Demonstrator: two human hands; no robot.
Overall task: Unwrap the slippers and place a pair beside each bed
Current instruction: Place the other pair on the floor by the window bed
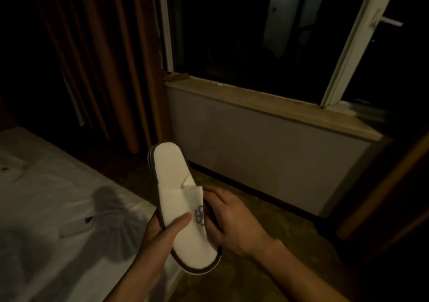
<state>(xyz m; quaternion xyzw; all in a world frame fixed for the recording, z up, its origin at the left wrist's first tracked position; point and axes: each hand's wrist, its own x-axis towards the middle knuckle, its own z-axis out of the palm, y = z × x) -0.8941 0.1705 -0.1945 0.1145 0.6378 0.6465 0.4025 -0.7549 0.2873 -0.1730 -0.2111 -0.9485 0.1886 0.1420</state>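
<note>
A white slipper [173, 176] with a dark sole edge and a grey logo on its strap is held in the air above the floor, heel end pointing away from me. A second sole edge shows behind it, so two slippers seem stacked. My left hand [160, 234] grips the toe end from the left, thumb lying across the strap. My right hand [232, 220] is at the slipper's right side, fingers touching the strap's loose edge. No wrapper is visible on it. The bed [46, 199] with white sheets lies at the left.
A crumpled clear plastic bag [111, 213] and small dark bits lie on the bed. Brown curtains [97, 58] hang behind the bed. A window with a low sill [267, 97] and white wall panel stands ahead. Dim carpet floor [267, 220] runs between bed and wall.
</note>
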